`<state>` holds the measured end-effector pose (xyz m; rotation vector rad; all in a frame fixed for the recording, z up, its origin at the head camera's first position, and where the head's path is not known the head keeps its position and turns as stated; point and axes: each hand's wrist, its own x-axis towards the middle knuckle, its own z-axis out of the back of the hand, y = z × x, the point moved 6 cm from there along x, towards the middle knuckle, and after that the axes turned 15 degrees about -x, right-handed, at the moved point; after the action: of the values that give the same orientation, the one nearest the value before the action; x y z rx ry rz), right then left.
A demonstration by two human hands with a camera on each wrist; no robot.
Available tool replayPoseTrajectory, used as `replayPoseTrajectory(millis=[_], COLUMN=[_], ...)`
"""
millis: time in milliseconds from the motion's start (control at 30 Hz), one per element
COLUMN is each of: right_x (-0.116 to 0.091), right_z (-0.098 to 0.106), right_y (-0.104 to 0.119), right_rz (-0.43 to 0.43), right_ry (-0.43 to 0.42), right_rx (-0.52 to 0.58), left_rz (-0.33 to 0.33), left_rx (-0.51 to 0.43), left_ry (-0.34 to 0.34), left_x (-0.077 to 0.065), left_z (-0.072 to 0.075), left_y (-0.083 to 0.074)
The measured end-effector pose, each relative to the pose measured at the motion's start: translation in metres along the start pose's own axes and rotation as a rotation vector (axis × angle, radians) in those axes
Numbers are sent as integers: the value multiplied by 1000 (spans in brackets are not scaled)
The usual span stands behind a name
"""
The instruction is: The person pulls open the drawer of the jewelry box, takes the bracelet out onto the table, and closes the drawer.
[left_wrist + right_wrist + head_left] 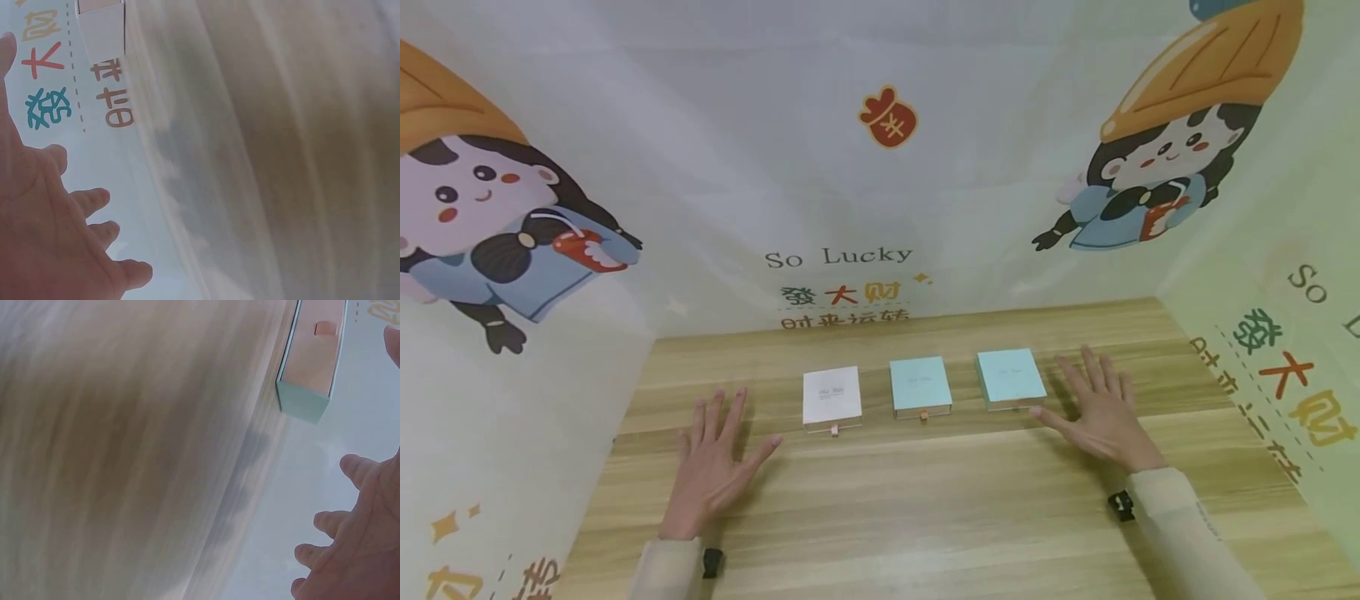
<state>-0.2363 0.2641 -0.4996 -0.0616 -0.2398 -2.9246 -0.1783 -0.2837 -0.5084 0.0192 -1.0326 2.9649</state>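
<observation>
Three small flat drawer-style boxes lie in a row on the wooden table. At the left is a white box [832,395] with a small pull tab in front; a mint-green box [921,385] with a similar tab lies in the middle. Another mint-green box [1011,377] lies at the right, its pinkish drawer front [310,357] showing in the right wrist view. My left hand [711,462] is spread left of the white box, apart from it. My right hand [1105,417] is spread beside the right box, thumb tip close to its corner; whether they touch I cannot tell. Neither hand holds anything.
The wood-grain table [925,517] is bounded at the back and both sides by a white printed cloth [715,167] with cartoon figures and lettering. A dark wrist device [1122,505] sits at the right cuff, another dark piece [712,562] at the left cuff.
</observation>
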Motion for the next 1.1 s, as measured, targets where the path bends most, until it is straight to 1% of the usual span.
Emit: replayPoseTrajectory(millis=[200,467,567,633,733,833,967,1100], right_x=[3,11,13,15,18,21,28,35], right_z=[-2,-4,-2,-1,0,1,1,2], right_y=[12,28,36,41,50,60,73,85], right_rz=[17,48,57,66,74,85,102,120], right_ry=[3,4,-6,-16,-34,-42,-46,-67], right_rx=[11,45,52,60,84,111,124,132], left_rz=[-1,-14,-8,-2,-10,-16,10,28], left_rx=[-29,-87,-157,-220,-314,-376,-430,-538], left_ry=[24,36,52,64,77,88,104,114], left_x=[3,8,11,13,18,23,29,35], left_z=[1,0,-2,-4,-7,-9,-10,-9], left_y=[1,-1,-2,-2,-5,-9,-14,-19])
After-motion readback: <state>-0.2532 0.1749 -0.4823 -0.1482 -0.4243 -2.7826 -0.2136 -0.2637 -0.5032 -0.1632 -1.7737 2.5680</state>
